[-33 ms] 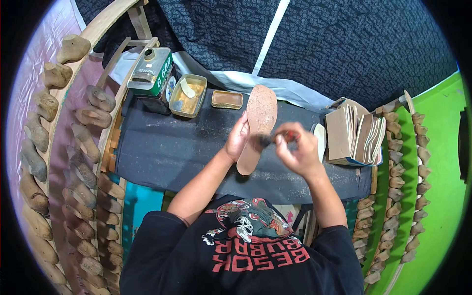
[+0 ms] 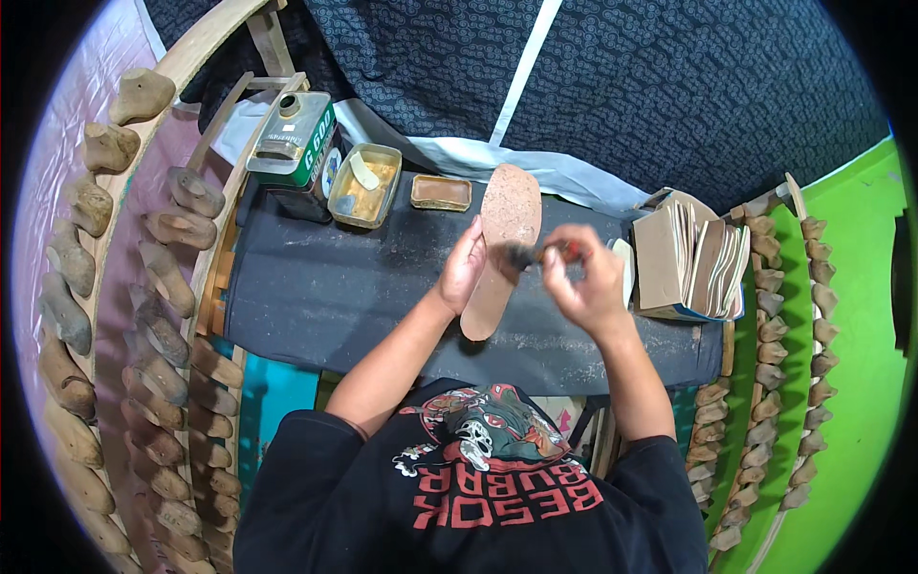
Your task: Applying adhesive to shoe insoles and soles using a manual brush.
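Insole, cork-coloured, speckled, long, lying over dark work table, heel end toward person, toe end near far edge. Left hand closed on insole's left edge, steadying it. Right hand fingers curled around small brush, dark bristles touching insole mid-part. Behind: open glue tin, small flat tray, green can. Right: box of stacked insoles. Left: racks of wooden shoe lasts.
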The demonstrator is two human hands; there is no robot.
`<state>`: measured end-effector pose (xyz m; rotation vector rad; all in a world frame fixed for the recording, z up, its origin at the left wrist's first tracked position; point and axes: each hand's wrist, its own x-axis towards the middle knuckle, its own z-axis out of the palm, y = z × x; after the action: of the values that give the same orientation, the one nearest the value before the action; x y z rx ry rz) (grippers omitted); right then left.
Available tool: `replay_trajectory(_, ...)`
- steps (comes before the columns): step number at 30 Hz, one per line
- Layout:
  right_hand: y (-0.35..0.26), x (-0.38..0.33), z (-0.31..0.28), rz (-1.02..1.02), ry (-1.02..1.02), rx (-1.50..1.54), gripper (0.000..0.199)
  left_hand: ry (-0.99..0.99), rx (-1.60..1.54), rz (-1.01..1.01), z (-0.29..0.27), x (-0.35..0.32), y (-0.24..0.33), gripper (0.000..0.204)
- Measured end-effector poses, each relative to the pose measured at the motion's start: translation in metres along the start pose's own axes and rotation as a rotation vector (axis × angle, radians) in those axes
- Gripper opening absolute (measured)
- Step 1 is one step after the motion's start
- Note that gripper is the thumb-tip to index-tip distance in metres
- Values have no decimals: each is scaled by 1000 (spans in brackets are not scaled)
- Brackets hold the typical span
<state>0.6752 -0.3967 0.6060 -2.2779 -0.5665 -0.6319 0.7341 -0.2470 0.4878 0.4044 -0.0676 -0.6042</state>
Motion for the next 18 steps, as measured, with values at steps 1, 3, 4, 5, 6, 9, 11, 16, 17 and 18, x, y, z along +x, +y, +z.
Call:
replay_trajectory(1,4,6,-1,37,45,10,17,-267,129,-16,-10,-2,7,62)
replay_trajectory(3,6,9,0,47,114,-13,16,-198,91,-33,-18,-1,-3,62)
replay_trajectory(4,7,7,2,43,112,-13,16,-128,52,-47,-18,0,-5,62)
replay_trajectory(5,5,1,4,42,37,35,16,-278,-51,-37,-23,4,-5,59)
replay_trajectory(6,2,-4,5,40,-40,82,16,-279,-51,-31,-26,7,-6,59)
replay_trajectory(9,-5,-9,4,-9,-89,57,18,-156,79,43,-15,6,-3,59)
replay_trajectory(11,1,-5,0,31,-7,33,16,-177,64,35,-14,2,-2,59)
replay_trajectory(16,3,-8,-3,98,145,-18,13,-327,43,4,-22,5,6,59)
replay_trajectory(17,3,-14,-2,91,91,10,13,-14,-110,12,-2,4,1,59)
replay_trajectory(18,2,-21,-2,85,37,38,14,-15,-111,11,-7,6,0,59)
